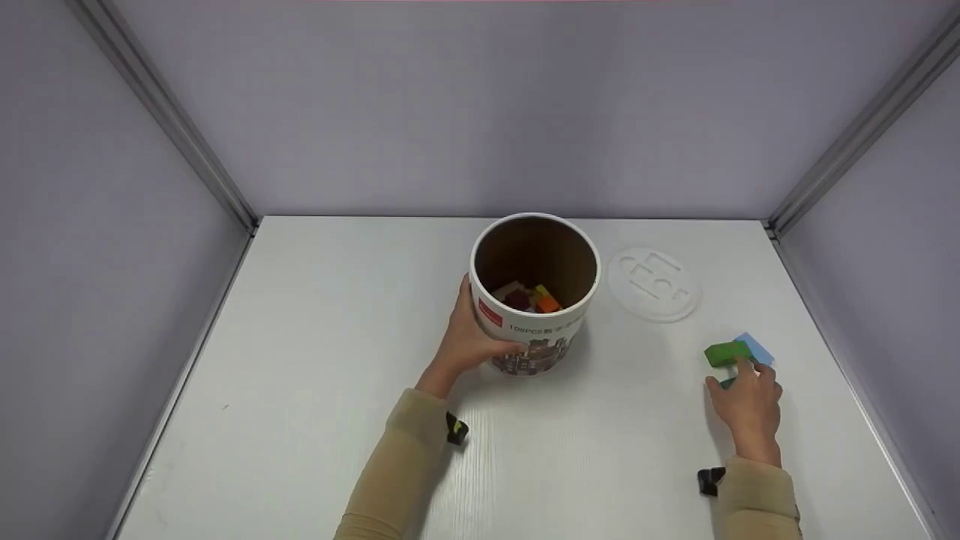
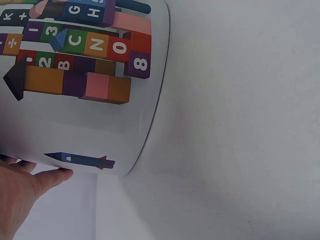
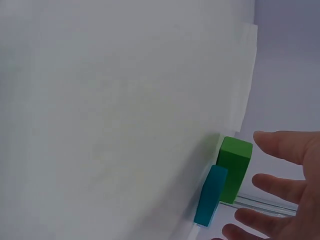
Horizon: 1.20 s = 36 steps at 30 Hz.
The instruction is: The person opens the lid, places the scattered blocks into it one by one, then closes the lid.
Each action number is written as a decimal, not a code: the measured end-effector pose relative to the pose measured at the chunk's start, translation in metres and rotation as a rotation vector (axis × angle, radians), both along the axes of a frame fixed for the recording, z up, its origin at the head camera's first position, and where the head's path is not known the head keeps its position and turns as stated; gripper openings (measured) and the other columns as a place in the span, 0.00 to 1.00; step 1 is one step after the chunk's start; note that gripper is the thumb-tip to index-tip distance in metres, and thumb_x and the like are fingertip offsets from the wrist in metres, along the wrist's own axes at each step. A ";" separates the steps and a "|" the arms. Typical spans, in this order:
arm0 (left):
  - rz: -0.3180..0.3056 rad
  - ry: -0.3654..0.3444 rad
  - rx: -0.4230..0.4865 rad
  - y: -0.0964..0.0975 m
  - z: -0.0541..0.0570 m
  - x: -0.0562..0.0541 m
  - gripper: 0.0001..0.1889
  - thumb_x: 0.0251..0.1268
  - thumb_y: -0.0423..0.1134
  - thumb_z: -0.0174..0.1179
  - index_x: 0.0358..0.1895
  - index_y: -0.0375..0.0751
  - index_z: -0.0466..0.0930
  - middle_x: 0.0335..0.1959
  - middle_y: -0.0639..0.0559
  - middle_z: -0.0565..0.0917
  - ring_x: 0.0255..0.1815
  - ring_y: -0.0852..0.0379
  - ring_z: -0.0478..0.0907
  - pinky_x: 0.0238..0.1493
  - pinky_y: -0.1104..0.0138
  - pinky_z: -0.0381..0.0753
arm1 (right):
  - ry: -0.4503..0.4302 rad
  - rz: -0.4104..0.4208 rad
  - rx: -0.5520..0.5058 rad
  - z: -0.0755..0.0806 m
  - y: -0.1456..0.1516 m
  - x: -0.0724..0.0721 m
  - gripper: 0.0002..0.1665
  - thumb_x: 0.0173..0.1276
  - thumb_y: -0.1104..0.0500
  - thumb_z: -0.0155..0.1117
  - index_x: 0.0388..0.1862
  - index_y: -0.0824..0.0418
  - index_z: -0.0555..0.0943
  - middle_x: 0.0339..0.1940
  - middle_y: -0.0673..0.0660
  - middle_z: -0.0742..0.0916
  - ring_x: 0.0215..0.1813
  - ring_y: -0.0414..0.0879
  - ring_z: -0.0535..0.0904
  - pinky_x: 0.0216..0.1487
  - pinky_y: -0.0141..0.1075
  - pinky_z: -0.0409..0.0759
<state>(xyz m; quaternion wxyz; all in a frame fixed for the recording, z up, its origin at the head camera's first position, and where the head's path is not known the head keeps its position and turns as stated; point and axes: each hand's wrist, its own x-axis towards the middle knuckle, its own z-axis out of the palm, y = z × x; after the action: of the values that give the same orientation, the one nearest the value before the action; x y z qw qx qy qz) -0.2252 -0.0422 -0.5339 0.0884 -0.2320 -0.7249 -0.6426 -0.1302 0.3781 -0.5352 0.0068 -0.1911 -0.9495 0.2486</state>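
Observation:
A tall white bucket (image 1: 534, 341) printed with colourful letter and number blocks (image 2: 95, 85) stands upright, its top uncovered. My left hand (image 1: 469, 341) holds its left side, thumb across the front and the other fingers partly hidden behind the wall. Several coloured blocks (image 1: 546, 300) lie inside at the bottom. At the right, my right hand (image 1: 748, 405) hovers at a small group of blocks with its fingers spread. Closest are a green block (image 3: 235, 167) and a teal block (image 3: 210, 195). A light blue piece (image 1: 757, 349) lies behind the green one, partly covered.
A round whitish lid (image 1: 654, 285) with raised shapes lies flat to the right of the bucket. Pale walls (image 1: 480, 112) enclose the white table (image 1: 315, 337) at the back and both sides. Small black devices (image 1: 456, 429) sit at both sleeve cuffs.

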 end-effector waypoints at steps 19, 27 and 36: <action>-0.001 -0.015 0.001 -0.001 0.019 0.011 0.69 0.29 0.38 0.86 0.78 0.44 0.45 0.71 0.51 0.64 0.69 0.60 0.65 0.70 0.58 0.63 | -0.164 0.121 -0.011 0.002 0.010 0.000 0.31 0.66 0.65 0.58 0.65 0.79 0.66 0.59 0.84 0.66 0.61 0.79 0.64 0.58 0.68 0.68; 0.003 -0.013 0.005 0.000 0.020 0.010 0.69 0.29 0.38 0.86 0.78 0.42 0.45 0.70 0.58 0.66 0.68 0.59 0.66 0.70 0.57 0.64 | -0.162 0.207 0.011 0.005 0.012 0.001 0.19 0.62 0.69 0.62 0.52 0.75 0.77 0.48 0.78 0.74 0.48 0.69 0.73 0.47 0.60 0.76; 0.016 -0.008 -0.018 0.002 -0.005 -0.004 0.73 0.26 0.48 0.86 0.79 0.54 0.41 0.72 0.49 0.63 0.69 0.55 0.64 0.70 0.58 0.63 | -0.269 0.224 -0.007 0.015 0.012 -0.002 0.24 0.66 0.60 0.65 0.56 0.72 0.74 0.51 0.76 0.79 0.43 0.63 0.79 0.34 0.49 0.79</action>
<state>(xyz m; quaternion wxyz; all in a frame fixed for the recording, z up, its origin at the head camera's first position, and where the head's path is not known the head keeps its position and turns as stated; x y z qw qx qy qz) -0.2293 -0.0404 -0.5393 0.0884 -0.2245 -0.7329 -0.6362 -0.1323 0.3902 -0.5203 -0.1487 -0.1155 -0.9563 0.2236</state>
